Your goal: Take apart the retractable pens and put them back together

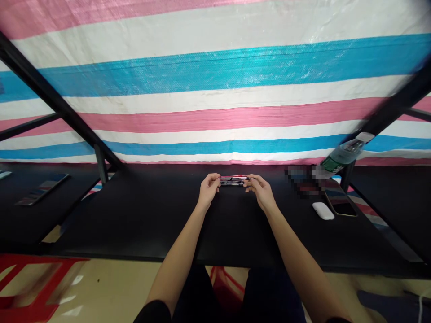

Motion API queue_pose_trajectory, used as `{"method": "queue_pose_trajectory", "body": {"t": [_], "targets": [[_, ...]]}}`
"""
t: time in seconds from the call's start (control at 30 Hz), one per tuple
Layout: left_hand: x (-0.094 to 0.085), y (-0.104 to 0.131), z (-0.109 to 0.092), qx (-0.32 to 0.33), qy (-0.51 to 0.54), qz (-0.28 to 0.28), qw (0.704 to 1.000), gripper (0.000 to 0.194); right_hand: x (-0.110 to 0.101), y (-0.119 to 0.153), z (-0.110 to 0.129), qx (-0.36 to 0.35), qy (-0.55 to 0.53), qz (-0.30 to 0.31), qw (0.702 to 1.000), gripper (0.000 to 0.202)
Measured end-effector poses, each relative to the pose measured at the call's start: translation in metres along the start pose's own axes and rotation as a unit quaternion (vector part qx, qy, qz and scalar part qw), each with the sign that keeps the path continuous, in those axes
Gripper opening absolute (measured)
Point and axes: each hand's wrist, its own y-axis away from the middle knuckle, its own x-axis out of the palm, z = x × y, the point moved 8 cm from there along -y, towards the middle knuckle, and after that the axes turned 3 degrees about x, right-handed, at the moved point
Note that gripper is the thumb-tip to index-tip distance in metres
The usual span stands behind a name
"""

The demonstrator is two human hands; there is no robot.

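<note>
A small bundle of pens (232,182) lies crosswise at the middle of the black table (151,215), toward its far side. Red shows along the upper edge of the bundle, and the lower part looks clear and dark. My left hand (208,188) has its fingers closed round the left ends. At the right ends, the fingers of my right hand (261,188) pinch the bundle from the other side. My fingers hide both tips of the pens. I cannot tell whether the pens touch the tabletop.
To the right are a plastic bottle (345,154), a phone (340,201), a white earbud case (323,211) and a blurred-out patch. Another phone (43,189) lies on the left-hand table. Black metal frame bars (60,105) and a striped sheet (215,121) stand behind.
</note>
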Motion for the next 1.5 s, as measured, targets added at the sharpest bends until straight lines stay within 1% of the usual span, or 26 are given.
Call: {"method": "queue_pose_trajectory", "body": {"t": [0.13, 0.23, 0.27, 0.37, 0.5, 0.57, 0.7, 0.8, 1.0, 1.07, 1.17, 1.3, 1.5], "targets": [[-0.002, 0.002, 0.002, -0.028, -0.022, -0.01, 0.999, 0.033, 0.001, 0.0, -0.001, -0.005, 0.01, 0.009, 1.0, 0.03], [-0.001, 0.004, 0.005, -0.042, -0.053, 0.011, 0.998, 0.042, 0.002, 0.0, -0.001, -0.012, 0.023, 0.014, 1.0, 0.03], [0.001, 0.004, 0.006, -0.04, -0.056, 0.021, 0.997, 0.041, 0.001, -0.001, -0.001, -0.013, 0.026, 0.013, 1.0, 0.03], [0.003, 0.002, 0.007, -0.028, -0.039, 0.036, 0.998, 0.029, 0.0, -0.001, -0.001, -0.012, 0.023, 0.002, 1.0, 0.03], [0.0, 0.0, 0.01, -0.048, 0.003, 0.006, 0.999, 0.03, -0.001, -0.001, -0.001, -0.009, 0.011, 0.0, 1.0, 0.029], [0.0, 0.0, 0.01, -0.054, 0.006, 0.003, 0.999, 0.029, -0.001, -0.001, -0.001, -0.009, 0.014, 0.004, 1.0, 0.029], [0.002, 0.002, 0.01, -0.058, -0.023, 0.014, 0.998, 0.041, 0.0, -0.001, -0.001, -0.009, 0.022, 0.006, 1.0, 0.03], [0.002, 0.004, 0.01, -0.067, -0.053, 0.022, 0.996, 0.044, 0.0, -0.001, -0.001, -0.013, 0.032, 0.005, 0.999, 0.03], [0.004, 0.004, 0.004, -0.037, -0.061, 0.046, 0.996, 0.033, -0.001, -0.001, 0.0, -0.008, 0.023, -0.002, 1.0, 0.03], [0.004, 0.004, 0.004, -0.035, -0.052, 0.039, 0.997, 0.035, -0.001, 0.0, 0.0, -0.006, 0.02, 0.0, 1.0, 0.03], [0.003, 0.003, 0.007, -0.044, -0.038, 0.027, 0.998, 0.043, 0.0, 0.0, 0.0, -0.008, 0.026, 0.005, 1.0, 0.029], [0.003, 0.004, 0.011, -0.053, -0.043, 0.03, 0.997, 0.048, 0.001, 0.0, -0.001, -0.012, 0.026, 0.01, 1.0, 0.029], [0.006, 0.003, 0.006, -0.031, -0.054, 0.054, 0.997, 0.039, -0.002, -0.001, -0.003, -0.009, 0.015, 0.004, 1.0, 0.028]]}}
